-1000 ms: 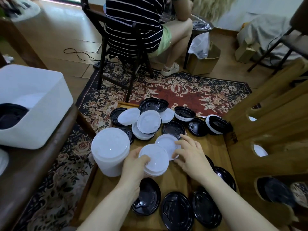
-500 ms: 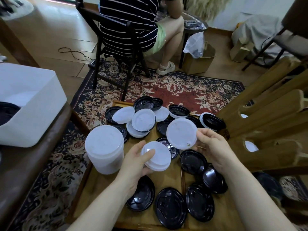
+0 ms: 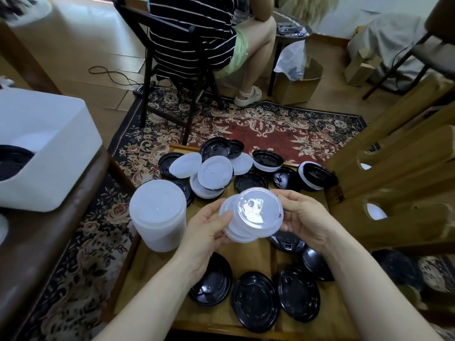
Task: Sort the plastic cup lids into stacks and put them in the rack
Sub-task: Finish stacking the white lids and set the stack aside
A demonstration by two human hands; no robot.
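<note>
A person in a black-and-white striped top (image 3: 189, 38) sits on a dark wooden chair (image 3: 172, 77), back to the camera, one foot in a pale sandal (image 3: 247, 94) on a red floral rug (image 3: 258, 129). Beside them stands a cardboard box (image 3: 298, 82) holding a clear plastic bag (image 3: 291, 59). A black cable (image 3: 110, 75) lies on the tan floor. At left, a white plastic bin (image 3: 49, 153) rests on a dark table (image 3: 49, 242).

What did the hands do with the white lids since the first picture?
The right hand picked one white lid off the table and carried it over the small white stack. The left hand raised that stack, grip unchanged. The tall white stack and black lids stayed put.
</note>
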